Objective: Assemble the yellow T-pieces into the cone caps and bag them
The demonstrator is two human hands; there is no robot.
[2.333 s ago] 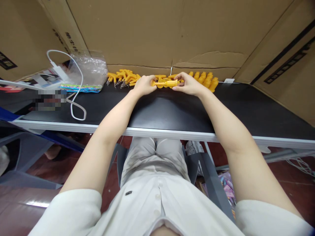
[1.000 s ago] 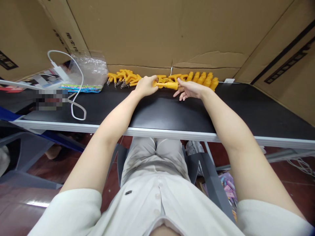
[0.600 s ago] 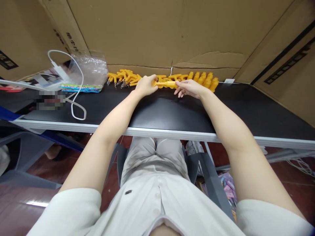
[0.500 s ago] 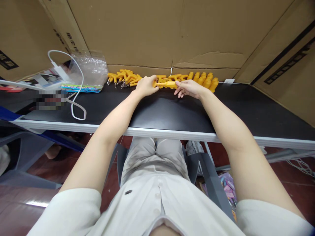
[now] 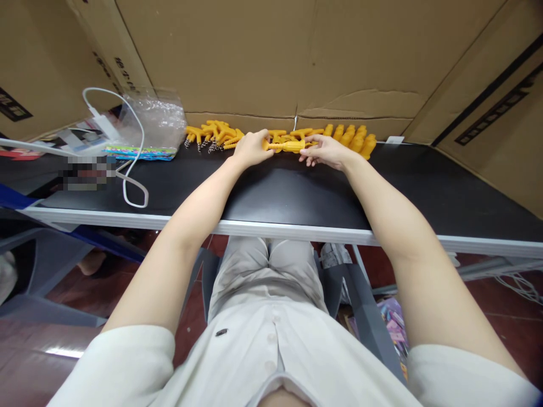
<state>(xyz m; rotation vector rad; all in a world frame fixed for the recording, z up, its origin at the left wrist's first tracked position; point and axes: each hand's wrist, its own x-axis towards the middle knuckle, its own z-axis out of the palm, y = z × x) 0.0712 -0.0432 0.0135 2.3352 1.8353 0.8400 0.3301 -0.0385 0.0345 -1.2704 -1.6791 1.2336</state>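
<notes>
I see a big brown cardboard wall point(image 5: 254, 56) standing up behind everything. In front of it is a long black table point(image 5: 297, 192) with a white edge, and both of my arms reach over it.

On the far left of the table lies a clear plastic bag point(image 5: 153, 118). A white cable point(image 5: 131, 169) loops over the bag and curls down onto the table beside it. These are well apart from my hands.

Along the foot of the wall there is a pile of yellow T-shaped pieces point(image 5: 212, 134) with little metal screws, just left of my left hand. A row of yellow caps point(image 5: 354, 137) lies just right of my right hand. More yellow bits sit right behind my fingers, so the space at the back is crowded.

My left hand point(image 5: 251, 148) is curled shut around the left end of one yellow piece point(image 5: 286, 146). My right hand point(image 5: 324, 151) pinches the right end with its fingertips. The yellow piece lies sideways between my two hands, low over the back of the table, near the wall.
</notes>
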